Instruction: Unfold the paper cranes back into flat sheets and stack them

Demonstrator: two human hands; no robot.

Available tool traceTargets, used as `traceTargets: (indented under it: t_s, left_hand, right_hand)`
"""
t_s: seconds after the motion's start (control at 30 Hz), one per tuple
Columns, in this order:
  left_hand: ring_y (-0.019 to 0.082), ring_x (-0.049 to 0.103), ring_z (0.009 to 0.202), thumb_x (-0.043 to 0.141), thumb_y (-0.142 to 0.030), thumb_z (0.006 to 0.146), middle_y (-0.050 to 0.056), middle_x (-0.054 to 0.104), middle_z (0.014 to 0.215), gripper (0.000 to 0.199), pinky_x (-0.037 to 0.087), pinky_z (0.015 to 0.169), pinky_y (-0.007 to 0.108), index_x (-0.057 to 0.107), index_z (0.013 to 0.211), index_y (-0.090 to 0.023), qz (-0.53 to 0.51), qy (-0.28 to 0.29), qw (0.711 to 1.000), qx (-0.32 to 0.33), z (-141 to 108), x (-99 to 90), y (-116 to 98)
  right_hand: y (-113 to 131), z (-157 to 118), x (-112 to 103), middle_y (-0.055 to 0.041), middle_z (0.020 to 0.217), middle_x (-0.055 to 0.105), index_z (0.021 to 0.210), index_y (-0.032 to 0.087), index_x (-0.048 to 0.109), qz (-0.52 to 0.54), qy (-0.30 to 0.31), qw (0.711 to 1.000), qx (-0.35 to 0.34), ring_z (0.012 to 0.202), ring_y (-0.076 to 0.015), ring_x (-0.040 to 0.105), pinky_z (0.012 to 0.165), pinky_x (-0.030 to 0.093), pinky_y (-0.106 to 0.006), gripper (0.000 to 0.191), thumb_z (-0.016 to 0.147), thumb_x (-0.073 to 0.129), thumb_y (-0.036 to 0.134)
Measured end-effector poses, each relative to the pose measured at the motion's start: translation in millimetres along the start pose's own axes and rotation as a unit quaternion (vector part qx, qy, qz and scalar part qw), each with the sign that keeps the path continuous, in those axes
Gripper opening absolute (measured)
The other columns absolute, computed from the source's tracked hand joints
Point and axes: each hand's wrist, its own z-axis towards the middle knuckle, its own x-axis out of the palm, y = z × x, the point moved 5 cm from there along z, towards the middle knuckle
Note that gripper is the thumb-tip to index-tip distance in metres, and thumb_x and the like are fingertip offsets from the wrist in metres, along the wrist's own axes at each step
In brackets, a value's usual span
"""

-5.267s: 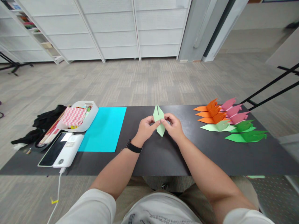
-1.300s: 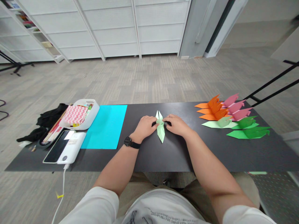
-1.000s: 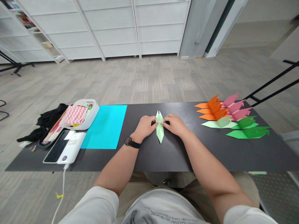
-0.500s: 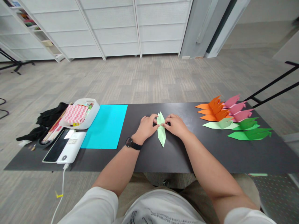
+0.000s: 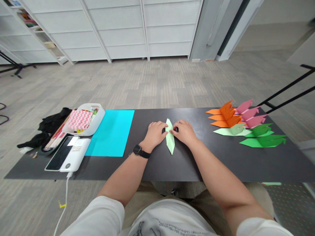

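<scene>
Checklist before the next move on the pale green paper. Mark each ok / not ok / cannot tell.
1. Left hand on the pale green paper: ok, at its left edge.
2. Right hand on it: ok, at its right edge.
3. Middle of paper unobstructed: not ok, fingertips partly cover it.
4. Creases sharp: cannot tell, too small.
5. Blue sheet clear of hands: ok.
6. Paper birds clear of hands: ok.

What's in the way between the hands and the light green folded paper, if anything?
Nothing visible: the left hand and right hand both touch the light green folded paper, one on each side, over the dark tabletop.
</scene>
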Motion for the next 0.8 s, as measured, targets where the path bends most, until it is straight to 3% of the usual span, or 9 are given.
traceTargets:
  t_s: [0.23,0.37,0.8]
  left_hand:
    - [0.027,0.066,0.115,0.072,-0.032,0.098,0.005,0.073,0.121,0.025,0.044,0.11,0.045,0.073,0.122,-0.027,0.013,0.007,1.0,0.01,0.4,1.8,0.0]
    - [0.027,0.065,0.115,0.073,-0.031,0.097,0.005,0.073,0.122,0.036,0.044,0.109,0.044,0.067,0.132,-0.027,0.005,-0.001,1.0,-0.002,-0.1,1.5,1.0]
    - [0.028,0.062,0.117,0.076,-0.043,0.096,0.006,0.07,0.126,0.034,0.044,0.111,0.047,0.076,0.127,-0.028,0.042,-0.011,0.999,0.003,-2.6,0.8,5.9]
  right_hand:
    - [3.0,-2.2,-2.0,-0.0083,0.112,0.071,0.111,0.026,0.07,0.001,-0.013,1.0,-0.008,0.109,-0.0311,0.062,0.091,0.043,-0.042,0.023,0.092,0.079,0.035]
    - [7.2,-4.1,-1.8,-0.0103,0.118,0.07,0.124,0.029,0.073,-0.012,-0.004,1.0,-0.019,0.111,-0.0323,0.062,0.093,0.043,-0.044,0.03,0.094,0.076,0.033]
    - [7.1,-5.5,-1.4,-0.0104,0.122,0.069,0.124,0.031,0.081,-0.031,0.015,0.999,-0.008,0.116,-0.0318,0.06,0.095,0.044,-0.045,0.028,0.098,0.074,0.037]
